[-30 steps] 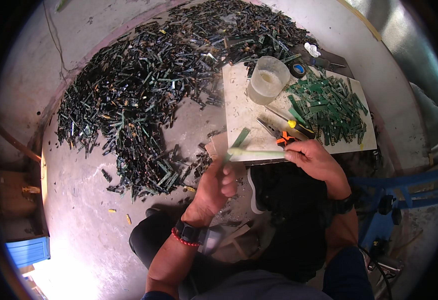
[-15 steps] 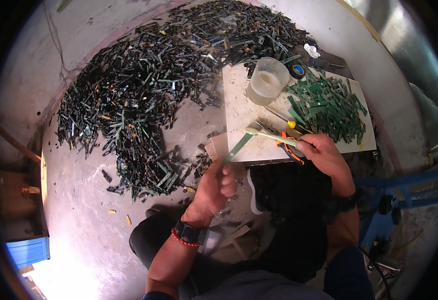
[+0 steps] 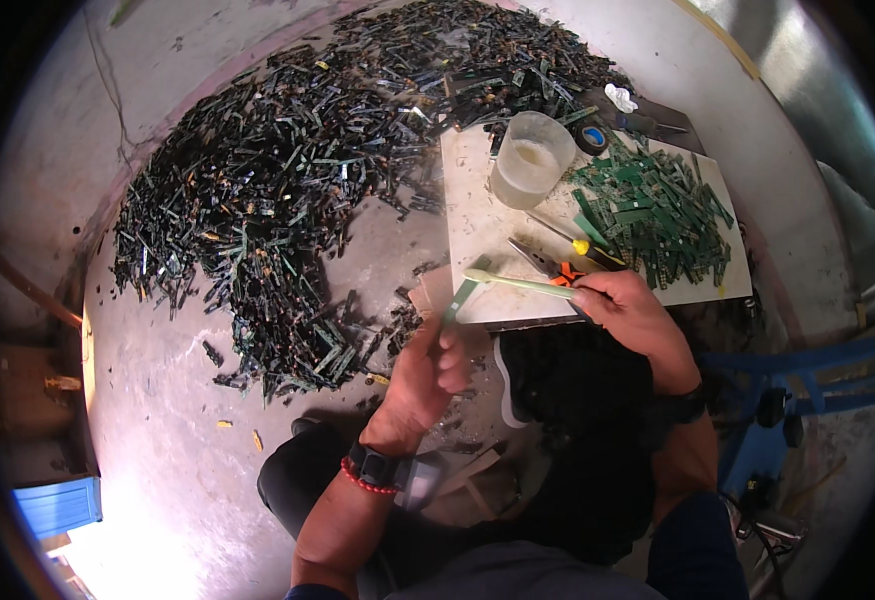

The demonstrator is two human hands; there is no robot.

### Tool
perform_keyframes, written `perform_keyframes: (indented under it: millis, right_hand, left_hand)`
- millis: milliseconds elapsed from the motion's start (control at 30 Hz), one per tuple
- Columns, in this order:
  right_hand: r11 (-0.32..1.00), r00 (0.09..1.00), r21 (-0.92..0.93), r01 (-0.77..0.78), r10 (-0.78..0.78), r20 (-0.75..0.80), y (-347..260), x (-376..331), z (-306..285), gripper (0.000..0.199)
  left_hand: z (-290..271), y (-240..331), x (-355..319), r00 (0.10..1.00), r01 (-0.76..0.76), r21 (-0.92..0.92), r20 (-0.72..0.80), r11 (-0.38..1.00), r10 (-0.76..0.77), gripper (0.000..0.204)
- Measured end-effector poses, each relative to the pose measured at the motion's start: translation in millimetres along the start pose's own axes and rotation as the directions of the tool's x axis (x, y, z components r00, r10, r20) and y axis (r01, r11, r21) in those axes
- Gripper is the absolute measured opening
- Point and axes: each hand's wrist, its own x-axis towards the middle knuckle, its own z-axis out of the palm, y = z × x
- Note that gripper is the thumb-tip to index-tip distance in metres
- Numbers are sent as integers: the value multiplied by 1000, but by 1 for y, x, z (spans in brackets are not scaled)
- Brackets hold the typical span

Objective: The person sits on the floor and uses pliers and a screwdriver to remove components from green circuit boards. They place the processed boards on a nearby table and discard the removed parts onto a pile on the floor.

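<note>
A narrow green circuit board strip (image 3: 464, 294) is pinched in my left hand (image 3: 424, 376), pointing up and away past the board's near left corner. In my right hand (image 3: 630, 314) is a pale green toothbrush (image 3: 533, 286), its head lying against the strip's far end. Just beyond the brush, orange-and-black pliers (image 3: 564, 271) rest on a white board (image 3: 478, 235), partly covered by my right hand. A screwdriver (image 3: 585, 248) with a yellow and black handle lies beside them. Many similar green strips (image 3: 658, 215) are heaped on the board's right side.
A translucent tub (image 3: 531, 165) of cloudy liquid stands at the board's far edge, beside a roll of black tape (image 3: 593, 139). A huge pile of dark strips (image 3: 258, 170) spreads over the floor on the left and far side. Blue metal framing (image 3: 808, 375) stands at right.
My right hand and the toothbrush have shifted left and slightly nearer, with the brush head sliding along the green strip. My left hand stays nearly still while the strip tilts slightly.
</note>
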Motion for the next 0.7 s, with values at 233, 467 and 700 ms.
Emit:
perform_keyframes:
  millis: [233,467,700]
  right_hand:
    - [996,996,-68,-54,49,-81,-9,-7,-15,17]
    - [997,994,-42,-62,58,-91,-6,-4,-11,18]
    - [993,992,-112,-47,33,-120,-1,-1,-10,19]
  left_hand:
    - [-2,2,0,1000,-6,-19,1,1000,6,33]
    - [-1,3,-2,1000,-2,-20,-9,1000,2,32]
    - [1,3,-3,1000,-4,-14,-31,1000,3,33]
